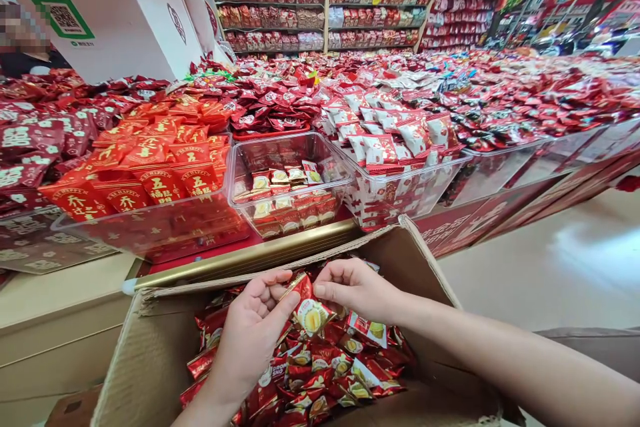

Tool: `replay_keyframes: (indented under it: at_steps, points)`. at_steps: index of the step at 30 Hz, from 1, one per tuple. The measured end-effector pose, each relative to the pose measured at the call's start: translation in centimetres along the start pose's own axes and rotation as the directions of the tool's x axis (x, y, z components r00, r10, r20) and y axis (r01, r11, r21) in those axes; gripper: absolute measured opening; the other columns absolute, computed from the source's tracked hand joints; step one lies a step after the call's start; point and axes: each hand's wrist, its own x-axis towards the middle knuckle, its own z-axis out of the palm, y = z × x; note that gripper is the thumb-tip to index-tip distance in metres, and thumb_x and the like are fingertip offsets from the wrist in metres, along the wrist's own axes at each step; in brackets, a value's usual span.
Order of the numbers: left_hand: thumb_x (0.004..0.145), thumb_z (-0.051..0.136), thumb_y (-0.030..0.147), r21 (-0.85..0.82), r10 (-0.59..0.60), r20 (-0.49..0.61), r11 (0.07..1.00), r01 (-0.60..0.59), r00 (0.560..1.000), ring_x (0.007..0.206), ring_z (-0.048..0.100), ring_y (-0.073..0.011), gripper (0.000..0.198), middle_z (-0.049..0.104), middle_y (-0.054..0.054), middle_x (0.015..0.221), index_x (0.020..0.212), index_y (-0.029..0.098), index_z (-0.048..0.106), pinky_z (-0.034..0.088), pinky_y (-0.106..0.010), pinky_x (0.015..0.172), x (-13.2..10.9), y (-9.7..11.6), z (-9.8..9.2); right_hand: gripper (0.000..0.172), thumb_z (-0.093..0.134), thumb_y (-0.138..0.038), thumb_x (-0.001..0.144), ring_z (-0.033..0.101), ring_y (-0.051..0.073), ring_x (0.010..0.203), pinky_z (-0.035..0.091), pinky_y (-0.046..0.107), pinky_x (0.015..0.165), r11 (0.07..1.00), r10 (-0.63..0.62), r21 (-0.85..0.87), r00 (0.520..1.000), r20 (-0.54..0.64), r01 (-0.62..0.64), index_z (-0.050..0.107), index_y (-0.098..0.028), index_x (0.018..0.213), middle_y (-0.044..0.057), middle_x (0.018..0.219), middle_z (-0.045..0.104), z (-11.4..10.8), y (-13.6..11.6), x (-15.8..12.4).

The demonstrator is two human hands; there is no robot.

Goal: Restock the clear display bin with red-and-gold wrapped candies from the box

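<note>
An open cardboard box [150, 353] in front of me is full of small red snack packets [325, 373] with a yellow fruit picture. Both my hands are inside it. My left hand [253, 330] and my right hand [353, 287] pinch the same red snack packet [310, 310] from either side, fingers closed on it just above the pile. Right behind the box stands a clear plastic bin [240, 167] partly filled with the same kind of packets.
A long display counter holds clear bins of red-wrapped sweets: orange-red packets [150, 167] at left, red-and-white packets [395, 133] at right. Stocked shelves [320, 7] line the back wall. A white box [115, 7] stands at back left. Open floor [575, 260] lies at right.
</note>
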Motion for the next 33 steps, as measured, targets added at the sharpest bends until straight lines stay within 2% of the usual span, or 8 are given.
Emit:
replay_keyframes:
  at_steps: [6, 9, 13, 16, 21, 27, 30, 33]
  points:
    - [0.063, 0.066, 0.021, 0.040, 0.099, -0.106, 0.995, -0.095, 0.989, 0.059, 0.052, -0.0083, 0.024, 0.058, 0.005, 0.062, 0.085, 0.018, 0.056, 0.045, -0.016, 0.056, -0.1, 0.2, 0.3, 0.041, 0.066, -0.047, 0.055, 0.047, 0.006, 0.050, 0.039, 0.021, 0.050, 0.992, 0.110, 0.058, 0.993, 0.052, -0.113, 0.052, -0.012, 0.072, -0.002, 0.059, 0.052, 0.6, 0.2, 0.0]
    - [0.064, 0.065, 0.026, -0.007, 0.024, -0.042, 1.000, -0.024, 0.999, 0.065, 0.054, -0.0106, 0.026, 0.061, 0.003, 0.069, 0.088, 0.019, 0.057, 0.045, -0.018, 0.059, -0.3, 0.2, 0.3, 0.039, 0.065, -0.046, 0.057, 0.044, 0.005, 0.050, 0.037, 0.019, 0.050, 0.992, 0.056, 0.108, 0.998, 0.040, -0.060, 0.051, -0.012, 0.069, -0.003, 0.058, 0.050, 0.6, 0.5, 0.1]
    - [0.064, 0.066, 0.027, 0.048, -0.017, 0.055, 0.999, 0.014, 0.998, 0.057, 0.050, -0.0103, 0.012, 0.059, 0.003, 0.058, 0.067, 0.016, 0.061, 0.042, -0.017, 0.054, -0.4, -0.4, -0.1, 0.035, 0.063, -0.043, 0.062, 0.037, 0.003, 0.049, 0.031, 0.017, 0.047, 0.999, 0.001, 0.033, 0.998, 0.064, -0.003, 0.050, -0.012, 0.071, -0.004, 0.057, 0.046, 0.7, 0.7, 0.1]
    - [0.063, 0.067, 0.027, 0.030, 0.008, 0.019, 1.000, -0.009, 1.000, 0.049, 0.044, -0.0079, 0.014, 0.055, 0.005, 0.051, 0.058, 0.015, 0.060, 0.037, -0.016, 0.047, -0.4, -0.8, -0.2, 0.034, 0.061, -0.043, 0.064, 0.036, 0.004, 0.050, 0.030, 0.018, 0.047, 1.000, -0.006, -0.024, 0.997, 0.076, 0.007, 0.050, -0.012, 0.071, -0.004, 0.058, 0.046, 0.7, 0.8, 0.1]
    - [0.063, 0.066, 0.033, -0.132, -0.086, -0.045, 0.988, 0.079, 0.995, 0.054, 0.051, -0.0104, 0.017, 0.061, 0.003, 0.055, 0.066, 0.016, 0.064, 0.042, -0.018, 0.052, -0.4, -0.9, -0.1, 0.031, 0.061, -0.041, 0.065, 0.036, 0.004, 0.050, 0.029, 0.018, 0.047, 0.995, -0.047, -0.084, 0.997, 0.064, 0.052, 0.051, -0.011, 0.070, -0.003, 0.057, 0.046, 0.6, 0.8, 0.1]
    - [0.056, 0.071, 0.032, -0.098, -0.058, -0.131, 0.994, 0.046, 0.990, 0.055, 0.055, -0.0124, 0.020, 0.066, 0.001, 0.059, 0.068, 0.016, 0.068, 0.045, -0.020, 0.054, 0.1, -0.9, -0.4, 0.031, 0.063, -0.037, 0.064, 0.040, 0.005, 0.052, 0.033, 0.018, 0.050, 0.998, -0.021, -0.052, 0.994, 0.103, 0.027, 0.053, -0.012, 0.079, -0.002, 0.062, 0.051, 1.0, 0.9, 0.0]
    - [0.057, 0.071, 0.034, -0.230, -0.099, -0.131, 0.971, 0.067, 0.986, 0.050, 0.054, -0.0118, 0.022, 0.065, 0.001, 0.054, 0.067, 0.015, 0.067, 0.044, -0.020, 0.049, -0.2, -0.2, -0.3, 0.033, 0.063, -0.037, 0.065, 0.041, 0.005, 0.052, 0.034, 0.018, 0.050, 0.996, -0.022, -0.079, 0.997, 0.070, 0.027, 0.054, -0.011, 0.083, -0.002, 0.061, 0.051, 1.2, -0.3, -0.4]
    - [0.059, 0.069, 0.037, -0.442, -0.117, -0.148, 0.896, 0.040, 0.982, 0.050, 0.054, -0.0113, 0.023, 0.064, 0.001, 0.055, 0.069, 0.016, 0.066, 0.045, -0.019, 0.049, -0.6, 1.0, -0.4, 0.028, 0.059, -0.035, 0.070, 0.042, 0.005, 0.053, 0.035, 0.018, 0.050, 0.961, -0.142, -0.236, 0.989, 0.035, 0.146, 0.057, -0.012, 0.085, -0.002, 0.062, 0.052, 0.9, -4.1, -0.6]
